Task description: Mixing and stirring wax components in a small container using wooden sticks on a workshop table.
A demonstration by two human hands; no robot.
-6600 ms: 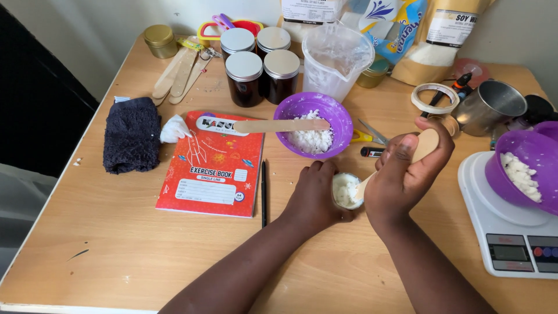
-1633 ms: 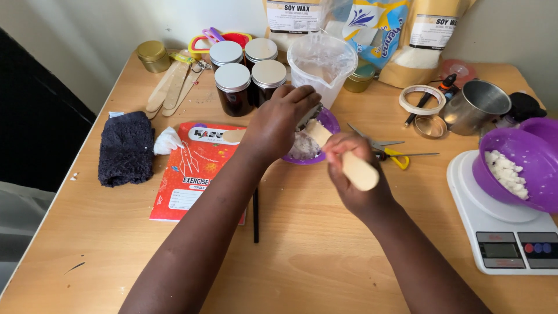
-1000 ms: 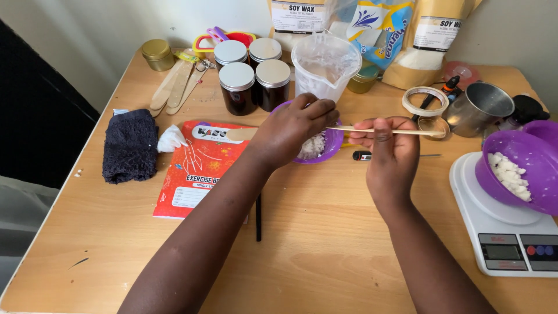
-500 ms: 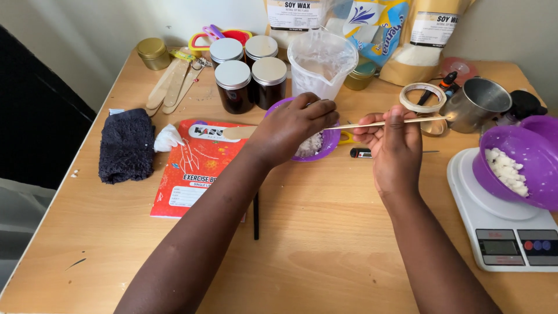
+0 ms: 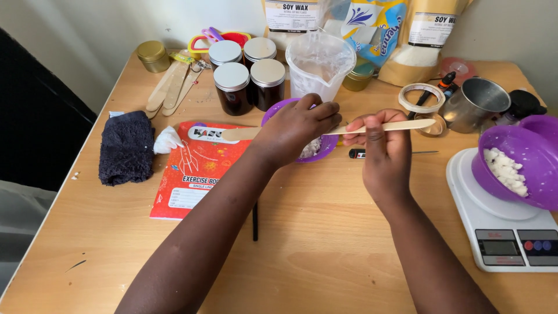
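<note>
Tabletop of pale wood fills the view, crowded along its far edge. White kitchen scale sits at the right with a tilted purple bowl of white wax flakes on its platform. Red exercise book lies left of centre, a dark folded cloth just beside it, and a black pencil near the book's right edge. Clear plastic jug stands at the back, four dark jars with silver lids grouped to its left, a steel cup and a roll of tape to its right. Left hand is curled over a smaller purple bowl of flakes, fingers closed on one end of a long wooden stick. Right hand is well closed too, thumb and fingers pinching the same stick farther along, so it runs nearly level between both hands, its flat free end poking out toward the tape. Another wooden stick lies across the book's top. Spare sticks rest at the far left by a small gold tin.
</note>
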